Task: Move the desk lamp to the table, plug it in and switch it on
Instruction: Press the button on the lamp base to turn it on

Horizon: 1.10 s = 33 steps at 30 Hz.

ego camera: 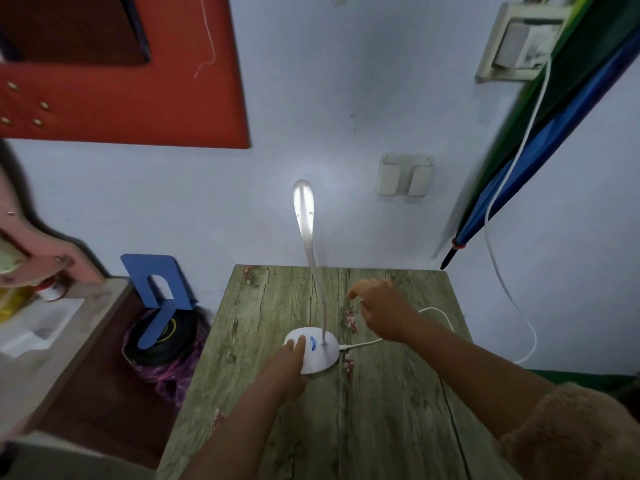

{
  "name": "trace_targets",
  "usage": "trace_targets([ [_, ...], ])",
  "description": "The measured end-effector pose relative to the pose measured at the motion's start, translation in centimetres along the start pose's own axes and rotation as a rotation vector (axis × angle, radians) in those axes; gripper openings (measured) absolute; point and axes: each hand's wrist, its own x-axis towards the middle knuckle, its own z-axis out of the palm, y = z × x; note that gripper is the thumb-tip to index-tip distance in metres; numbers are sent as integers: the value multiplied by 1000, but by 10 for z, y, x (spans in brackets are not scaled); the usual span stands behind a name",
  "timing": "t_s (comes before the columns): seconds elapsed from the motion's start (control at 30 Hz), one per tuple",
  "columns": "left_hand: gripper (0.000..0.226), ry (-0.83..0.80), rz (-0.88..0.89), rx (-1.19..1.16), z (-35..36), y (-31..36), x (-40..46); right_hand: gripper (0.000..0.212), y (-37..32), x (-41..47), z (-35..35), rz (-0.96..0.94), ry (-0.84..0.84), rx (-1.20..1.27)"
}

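Head view: left hand (289, 358) fingertips on lamp base (320, 355); right hand (379, 311) hovering, curled.

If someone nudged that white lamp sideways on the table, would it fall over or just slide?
Probably slide. The lamp has a wide, flat base, and its neck is thin, so the top likely weighs little. The neck looks bendy and might wobble. The cable plugged into the base could tug it back, and the left hand resting on the base steadies it.

one desk lamp (311, 348), one table (381, 410), two hands (291, 358), one cable (502, 271), one bookend (159, 292).
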Motion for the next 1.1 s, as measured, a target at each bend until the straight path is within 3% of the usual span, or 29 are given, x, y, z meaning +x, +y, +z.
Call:
trace_targets([
  [1.1, 86, -111, -61, 9, 7, 6, 10, 31, 10, -4, -2, 19, 10, 60],
])
